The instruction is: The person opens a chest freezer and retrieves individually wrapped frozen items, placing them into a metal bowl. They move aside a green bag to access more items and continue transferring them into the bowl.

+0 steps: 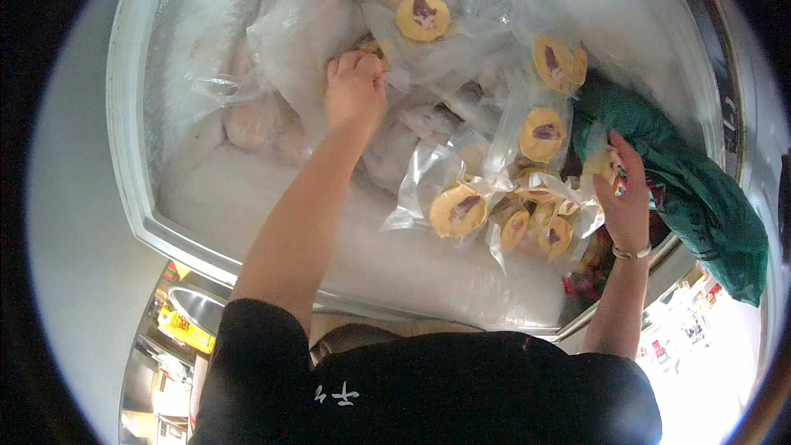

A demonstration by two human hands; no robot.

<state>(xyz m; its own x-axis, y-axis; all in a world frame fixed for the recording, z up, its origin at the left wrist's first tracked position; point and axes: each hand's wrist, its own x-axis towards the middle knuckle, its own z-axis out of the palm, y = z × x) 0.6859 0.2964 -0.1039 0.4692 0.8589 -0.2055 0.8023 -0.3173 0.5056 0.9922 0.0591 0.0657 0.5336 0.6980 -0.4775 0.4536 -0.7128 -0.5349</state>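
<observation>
Inside a frosted chest freezer [408, 272], my left hand [355, 89] is curled down among clear plastic bags [309, 31]. A yellow-brown piece [374, 49] shows just past its knuckles; my fingertips are hidden, so whether they grip it is unclear. At the right, my right hand [627, 198] has thumb and fingers around a yellow food round in clear wrap [599, 164], beside a green plastic bag [667, 142]. Several more wrapped yellow rounds with dark purple centres lie between my hands, one round [458, 211] nearest me and another round [542, 134] farther up.
A pale, bagged frozen lump [247, 123] lies at the left, by thick frost on the wall. The green bag drapes over the freezer's right rim [732, 105]. Outside, at lower left, are a metal basin [198, 306] and a yellow package [185, 329] with writing.
</observation>
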